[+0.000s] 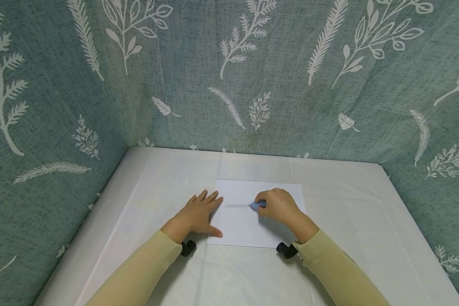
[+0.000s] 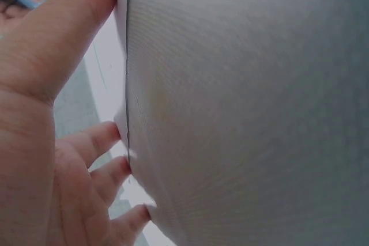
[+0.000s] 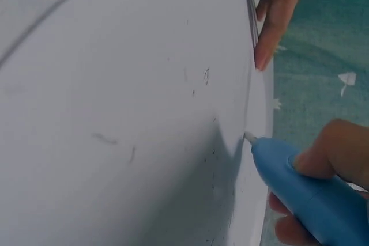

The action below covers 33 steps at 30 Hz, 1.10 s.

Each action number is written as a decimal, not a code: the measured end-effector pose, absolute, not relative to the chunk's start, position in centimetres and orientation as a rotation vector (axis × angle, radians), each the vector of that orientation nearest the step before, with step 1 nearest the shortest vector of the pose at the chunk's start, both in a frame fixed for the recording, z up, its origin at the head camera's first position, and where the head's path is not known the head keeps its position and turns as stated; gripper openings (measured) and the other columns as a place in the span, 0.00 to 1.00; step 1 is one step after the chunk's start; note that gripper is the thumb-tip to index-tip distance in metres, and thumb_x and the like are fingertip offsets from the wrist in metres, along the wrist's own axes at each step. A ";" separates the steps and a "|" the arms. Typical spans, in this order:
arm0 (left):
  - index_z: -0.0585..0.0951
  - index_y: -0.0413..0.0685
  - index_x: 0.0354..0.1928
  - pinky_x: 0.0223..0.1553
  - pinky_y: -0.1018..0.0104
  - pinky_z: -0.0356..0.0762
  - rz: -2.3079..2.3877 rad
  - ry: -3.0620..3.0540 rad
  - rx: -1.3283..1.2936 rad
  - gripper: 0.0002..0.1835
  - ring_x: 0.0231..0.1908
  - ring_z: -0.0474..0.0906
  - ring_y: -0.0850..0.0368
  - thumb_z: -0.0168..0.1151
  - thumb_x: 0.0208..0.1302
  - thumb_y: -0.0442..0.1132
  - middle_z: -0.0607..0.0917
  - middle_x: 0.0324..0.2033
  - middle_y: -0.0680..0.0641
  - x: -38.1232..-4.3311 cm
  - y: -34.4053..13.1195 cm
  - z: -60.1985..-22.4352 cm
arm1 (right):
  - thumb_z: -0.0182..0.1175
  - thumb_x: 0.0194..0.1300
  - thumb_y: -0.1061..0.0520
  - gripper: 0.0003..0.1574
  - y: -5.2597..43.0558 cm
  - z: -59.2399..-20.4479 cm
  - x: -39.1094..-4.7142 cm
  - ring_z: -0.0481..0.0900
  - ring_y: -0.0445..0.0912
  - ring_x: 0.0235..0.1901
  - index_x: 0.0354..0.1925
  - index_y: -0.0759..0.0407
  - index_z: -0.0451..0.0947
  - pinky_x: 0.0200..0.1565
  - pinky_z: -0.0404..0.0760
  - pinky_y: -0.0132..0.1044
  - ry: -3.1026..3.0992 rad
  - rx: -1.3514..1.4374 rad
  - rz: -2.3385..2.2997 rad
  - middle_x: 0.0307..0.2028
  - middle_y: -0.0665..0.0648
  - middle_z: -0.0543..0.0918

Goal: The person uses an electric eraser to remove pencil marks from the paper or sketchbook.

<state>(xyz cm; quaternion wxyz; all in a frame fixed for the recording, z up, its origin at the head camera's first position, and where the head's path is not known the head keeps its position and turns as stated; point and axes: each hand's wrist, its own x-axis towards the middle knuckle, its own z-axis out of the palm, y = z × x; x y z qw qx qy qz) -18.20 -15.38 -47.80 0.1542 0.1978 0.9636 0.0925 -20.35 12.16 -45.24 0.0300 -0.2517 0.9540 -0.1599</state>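
Note:
A white sheet of paper (image 1: 237,231) lies on the table, with a faint grey line (image 1: 234,206) across its left half. My left hand (image 1: 196,216) rests at the sheet's left edge, fingers spread and thumb apart. My right hand (image 1: 282,207) grips a blue electric eraser (image 3: 308,191), its thumb on a round button. The thin pale tip of the eraser meets the paper at the right end of the line. Small dark crumbs (image 3: 206,76) are scattered on the sheet in the right wrist view. In the left wrist view, the left fingertips (image 2: 134,216) touch the white surface.
A white cloth (image 1: 245,276) with fold creases covers the table. Green fabric (image 1: 191,63) with white leaf prints hangs behind it and at both sides. Black wrist-worn pieces (image 1: 287,250) show below the sleeve cuffs.

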 end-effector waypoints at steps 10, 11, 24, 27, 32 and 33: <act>0.59 0.54 0.78 0.73 0.37 0.44 0.272 2.755 0.558 0.64 0.77 0.42 0.38 0.74 0.41 0.72 0.53 0.78 0.46 -18.1 -15.3 -47.5 | 0.73 0.56 0.56 0.12 12.1 -45.3 -20.4 0.83 0.49 0.38 0.41 0.50 0.89 0.42 0.81 0.45 2.949 -0.777 -0.496 0.39 0.52 0.89; 0.59 0.54 0.78 0.73 0.38 0.43 0.276 2.754 0.557 0.64 0.77 0.42 0.38 0.74 0.41 0.72 0.53 0.78 0.46 -18.1 -15.3 -47.4 | 0.73 0.56 0.56 0.12 12.1 -45.3 -20.4 0.84 0.49 0.38 0.41 0.50 0.89 0.42 0.82 0.45 2.949 -0.779 -0.497 0.39 0.52 0.89; 0.59 0.54 0.78 0.73 0.37 0.43 0.272 2.758 0.552 0.64 0.77 0.42 0.38 0.74 0.41 0.72 0.53 0.78 0.46 -18.1 -15.3 -47.5 | 0.73 0.55 0.56 0.13 12.1 -45.3 -20.4 0.84 0.50 0.39 0.42 0.49 0.89 0.43 0.82 0.46 2.943 -0.758 -0.501 0.41 0.53 0.89; 0.59 0.54 0.78 0.73 0.37 0.43 0.275 2.757 0.551 0.64 0.77 0.42 0.38 0.75 0.41 0.72 0.53 0.78 0.46 -18.1 -15.3 -47.5 | 0.73 0.55 0.57 0.12 12.1 -45.3 -20.4 0.83 0.48 0.38 0.41 0.50 0.89 0.42 0.81 0.45 2.947 -0.757 -0.503 0.40 0.53 0.89; 0.59 0.54 0.78 0.73 0.37 0.43 0.280 2.758 0.549 0.64 0.77 0.42 0.38 0.75 0.41 0.72 0.53 0.78 0.46 -18.1 -15.3 -47.6 | 0.73 0.55 0.57 0.12 12.1 -45.2 -20.4 0.81 0.46 0.35 0.40 0.49 0.89 0.41 0.80 0.44 2.934 -0.777 -0.511 0.38 0.51 0.89; 0.59 0.54 0.78 0.73 0.37 0.44 0.283 2.759 0.550 0.64 0.77 0.42 0.38 0.75 0.41 0.72 0.53 0.78 0.46 -18.1 -15.3 -47.6 | 0.73 0.54 0.57 0.12 12.1 -45.2 -20.5 0.82 0.46 0.36 0.40 0.49 0.89 0.41 0.80 0.44 2.938 -0.776 -0.509 0.38 0.51 0.89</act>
